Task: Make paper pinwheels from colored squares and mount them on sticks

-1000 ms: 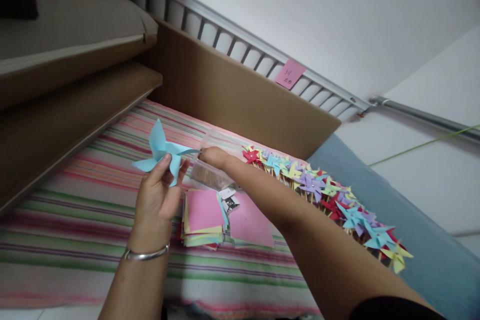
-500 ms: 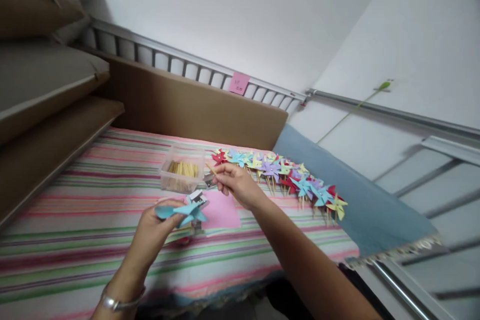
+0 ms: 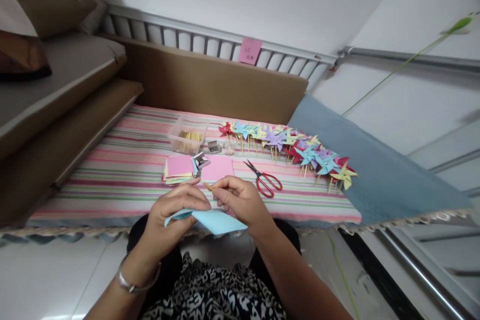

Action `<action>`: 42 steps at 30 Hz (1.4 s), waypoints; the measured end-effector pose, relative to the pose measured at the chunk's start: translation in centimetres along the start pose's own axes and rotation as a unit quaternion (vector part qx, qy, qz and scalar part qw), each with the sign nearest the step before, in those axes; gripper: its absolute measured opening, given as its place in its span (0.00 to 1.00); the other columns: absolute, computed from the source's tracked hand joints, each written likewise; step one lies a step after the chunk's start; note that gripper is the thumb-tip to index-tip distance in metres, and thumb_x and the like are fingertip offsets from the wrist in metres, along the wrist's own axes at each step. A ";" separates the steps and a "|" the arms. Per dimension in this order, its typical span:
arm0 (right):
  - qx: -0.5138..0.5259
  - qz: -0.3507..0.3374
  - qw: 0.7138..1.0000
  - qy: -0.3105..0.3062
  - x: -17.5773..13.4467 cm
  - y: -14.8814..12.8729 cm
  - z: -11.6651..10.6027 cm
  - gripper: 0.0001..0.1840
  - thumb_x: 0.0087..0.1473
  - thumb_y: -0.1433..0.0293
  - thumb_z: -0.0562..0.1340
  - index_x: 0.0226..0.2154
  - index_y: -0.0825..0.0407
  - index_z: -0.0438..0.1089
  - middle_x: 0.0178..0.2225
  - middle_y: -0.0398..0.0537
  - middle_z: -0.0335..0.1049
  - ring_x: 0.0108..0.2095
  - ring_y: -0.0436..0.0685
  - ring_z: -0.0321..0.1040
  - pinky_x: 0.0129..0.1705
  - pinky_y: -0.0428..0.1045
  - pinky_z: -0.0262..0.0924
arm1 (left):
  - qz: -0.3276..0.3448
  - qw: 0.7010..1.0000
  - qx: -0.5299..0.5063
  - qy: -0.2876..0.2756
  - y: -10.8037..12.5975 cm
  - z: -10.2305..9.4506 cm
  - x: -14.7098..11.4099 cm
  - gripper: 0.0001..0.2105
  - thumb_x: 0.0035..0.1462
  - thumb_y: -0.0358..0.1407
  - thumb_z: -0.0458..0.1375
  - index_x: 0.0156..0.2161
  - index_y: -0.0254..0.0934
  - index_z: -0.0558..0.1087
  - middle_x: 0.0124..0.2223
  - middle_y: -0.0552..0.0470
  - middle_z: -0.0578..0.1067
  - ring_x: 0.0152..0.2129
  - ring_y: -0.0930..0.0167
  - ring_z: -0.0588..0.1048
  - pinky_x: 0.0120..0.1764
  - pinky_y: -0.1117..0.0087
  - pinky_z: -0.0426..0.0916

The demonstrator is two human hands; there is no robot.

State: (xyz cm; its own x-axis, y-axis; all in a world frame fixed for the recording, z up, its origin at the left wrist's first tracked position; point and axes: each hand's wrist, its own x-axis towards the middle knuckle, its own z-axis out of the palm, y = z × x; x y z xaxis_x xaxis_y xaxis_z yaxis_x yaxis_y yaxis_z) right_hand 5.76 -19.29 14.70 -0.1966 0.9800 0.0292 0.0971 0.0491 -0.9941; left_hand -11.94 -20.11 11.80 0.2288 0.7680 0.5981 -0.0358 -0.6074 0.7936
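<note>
A light blue paper pinwheel (image 3: 217, 221) is gripped between the thumb and fingers of my left hand (image 3: 176, 212), near my lap. Pinched in my right hand (image 3: 238, 199) is a thin wooden stick (image 3: 208, 186), its tip showing just behind the pinwheel. Most of the stick is hidden by my fingers. Beyond my hands lie a stack of coloured paper squares (image 3: 179, 166), a pink sheet (image 3: 219, 166) and a small open box (image 3: 201, 160). Red-handled scissors (image 3: 264, 179) rest to the right of my right hand.
A clear plastic box (image 3: 180, 146) of wooden sticks stands behind the paper stack. Several finished pinwheels (image 3: 275, 138) on sticks lie along the right of the striped cloth (image 3: 112, 172). Another small box (image 3: 214, 147) sits nearby. A brown board (image 3: 210, 85) borders the back.
Both hands have come closer to my body, bringing the pinwheel and stick near each other. The view has tilted down, and the scissors and paper stack now show.
</note>
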 end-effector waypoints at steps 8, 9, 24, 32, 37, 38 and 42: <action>0.030 -0.049 0.998 -0.016 -3.9 -0.5 -2.6 0.04 0.50 0.67 0.62 0.28 0.50 0.72 0.24 0.40 0.68 0.24 0.47 0.62 0.27 0.44 0.57 | 0.007 1.000 0.020 0.023 2.4 3.6 0.0 0.08 0.49 0.28 0.62 0.32 0.45 0.79 0.31 0.51 0.79 0.31 0.67 0.75 0.53 0.56 0.60; 0.023 -0.048 0.998 -0.013 -4.2 -0.4 -2.7 0.04 0.50 0.67 0.62 0.28 0.49 0.72 0.24 0.40 0.69 0.25 0.48 0.63 0.27 0.44 0.57 | 0.000 0.999 0.019 0.030 2.5 3.9 -0.1 0.07 0.49 0.28 0.62 0.32 0.44 0.79 0.31 0.50 0.79 0.31 0.67 0.75 0.53 0.56 0.60; -0.073 -0.120 0.990 0.030 -5.0 0.3 -3.2 0.03 0.51 0.69 0.64 0.30 0.47 0.75 0.30 0.42 0.71 0.32 0.50 0.66 0.35 0.47 0.59 | 0.012 0.994 0.061 0.094 2.2 4.9 -1.4 0.08 0.50 0.29 0.62 0.33 0.45 0.79 0.33 0.52 0.77 0.32 0.69 0.74 0.53 0.59 0.63; -0.094 -0.140 0.985 0.029 -5.2 0.1 -2.4 0.02 0.51 0.68 0.64 0.30 0.48 0.75 0.29 0.43 0.70 0.31 0.51 0.65 0.33 0.47 0.59 | -0.004 0.993 0.040 0.112 2.5 4.5 -1.9 0.06 0.49 0.31 0.63 0.32 0.45 0.80 0.34 0.51 0.77 0.35 0.67 0.74 0.55 0.56 0.61; -0.097 -0.150 0.983 0.035 -5.7 -0.1 -2.1 0.02 0.50 0.68 0.65 0.30 0.48 0.75 0.29 0.43 0.70 0.31 0.51 0.66 0.33 0.47 0.60 | 0.014 0.993 0.052 0.103 2.6 4.3 -2.2 0.07 0.51 0.29 0.62 0.32 0.44 0.79 0.35 0.52 0.77 0.36 0.68 0.74 0.55 0.56 0.61; -0.097 -0.151 0.983 0.037 -5.8 -0.1 -2.1 0.02 0.50 0.69 0.65 0.30 0.48 0.75 0.29 0.43 0.70 0.31 0.51 0.66 0.33 0.47 0.60 | 0.019 0.993 0.057 0.098 2.6 4.3 -2.3 0.07 0.51 0.29 0.62 0.33 0.44 0.79 0.35 0.52 0.77 0.37 0.68 0.74 0.55 0.56 0.61; -0.097 -0.160 0.981 0.042 -6.0 -0.3 -2.1 0.03 0.49 0.70 0.65 0.30 0.49 0.76 0.29 0.44 0.70 0.30 0.51 0.66 0.31 0.47 0.60 | 0.042 0.994 0.069 0.079 2.4 4.2 -2.4 0.07 0.51 0.27 0.62 0.34 0.42 0.78 0.36 0.53 0.77 0.37 0.69 0.74 0.55 0.55 0.61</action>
State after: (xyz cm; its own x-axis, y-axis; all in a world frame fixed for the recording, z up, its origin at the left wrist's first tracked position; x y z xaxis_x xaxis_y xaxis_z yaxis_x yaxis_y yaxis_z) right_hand 8.91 -24.77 15.06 -0.1668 0.9202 0.3542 0.2291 0.3856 -0.8938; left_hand -8.52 -24.24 11.82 0.0754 0.7294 0.6799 0.0883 -0.6840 0.7241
